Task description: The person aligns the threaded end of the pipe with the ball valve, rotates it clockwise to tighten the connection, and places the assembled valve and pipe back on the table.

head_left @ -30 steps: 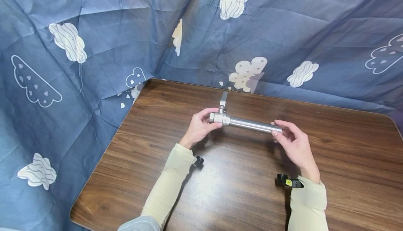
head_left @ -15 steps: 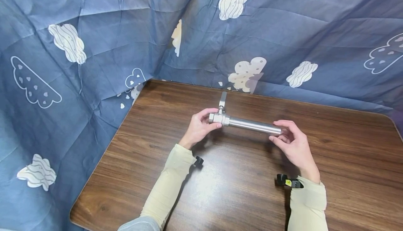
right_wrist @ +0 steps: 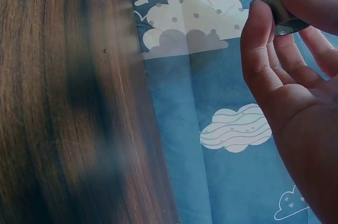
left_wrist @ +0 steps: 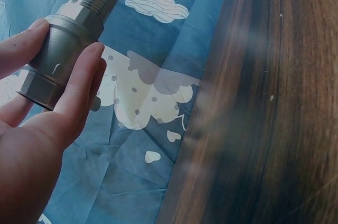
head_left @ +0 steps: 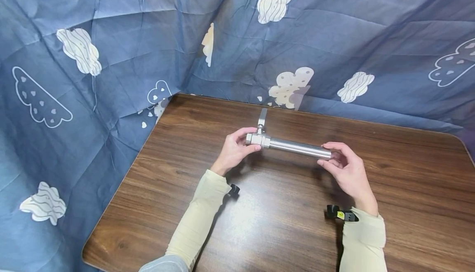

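Observation:
A silver ball valve (head_left: 258, 139) is gripped in my left hand (head_left: 234, 151), thumb on the near side and fingers on the far side. Its flat lever handle (head_left: 262, 117) points toward the back of the table. A shiny metal pipe (head_left: 297, 147) runs rightward from the valve, its threads (left_wrist: 87, 3) partly showing at the joint in the left wrist view. My right hand (head_left: 350, 173) holds the pipe's free end between thumb and fingers; the right wrist view shows that end (right_wrist: 288, 26) among the fingertips. Valve and pipe are held above the table.
The brown wood-grain table (head_left: 156, 206) has a rounded front left corner. A blue curtain with cloud prints (head_left: 237, 49) hangs along its back and left edges. Black wrist devices (head_left: 343, 213) sit at both cuffs.
My right thumb and fingers have shifted around the pipe's end, the thumb rolling down to its near lower side. The left hand, valve and lever stay nearly still.

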`<state>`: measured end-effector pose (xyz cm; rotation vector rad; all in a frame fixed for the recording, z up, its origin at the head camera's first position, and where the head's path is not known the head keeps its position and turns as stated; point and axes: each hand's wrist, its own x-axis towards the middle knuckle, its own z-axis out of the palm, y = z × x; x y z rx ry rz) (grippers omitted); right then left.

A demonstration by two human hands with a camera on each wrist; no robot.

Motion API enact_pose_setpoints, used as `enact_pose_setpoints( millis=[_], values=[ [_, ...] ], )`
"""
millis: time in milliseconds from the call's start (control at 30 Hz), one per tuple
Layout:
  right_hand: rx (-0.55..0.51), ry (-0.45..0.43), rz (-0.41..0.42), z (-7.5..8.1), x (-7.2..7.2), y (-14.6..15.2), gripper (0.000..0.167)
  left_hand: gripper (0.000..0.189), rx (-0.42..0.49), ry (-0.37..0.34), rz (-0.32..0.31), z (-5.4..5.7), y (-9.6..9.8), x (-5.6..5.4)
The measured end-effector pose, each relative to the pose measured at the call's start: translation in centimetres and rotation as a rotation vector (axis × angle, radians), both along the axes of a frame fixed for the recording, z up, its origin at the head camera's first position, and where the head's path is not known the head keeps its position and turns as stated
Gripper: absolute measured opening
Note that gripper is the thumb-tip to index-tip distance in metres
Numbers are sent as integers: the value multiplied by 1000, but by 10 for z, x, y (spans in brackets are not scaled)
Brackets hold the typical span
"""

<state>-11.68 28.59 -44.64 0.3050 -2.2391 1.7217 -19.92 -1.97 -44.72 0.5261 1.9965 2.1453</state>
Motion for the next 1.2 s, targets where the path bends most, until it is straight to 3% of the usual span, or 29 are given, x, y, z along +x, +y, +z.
enact_pose_setpoints(
  millis=[400, 833, 1200],
  values=[
    [40, -43, -40, 0, 2, 1, 49, 48, -8, 11, 0, 0, 0, 0],
    [-66, -40, 16, 1, 1, 2, 46, 50, -9, 8, -12, 0, -1, 0],
    [-50, -42, 10, 0, 1, 2, 45, 54, 15, 37, -42, -2, -1, -1]
  ],
)
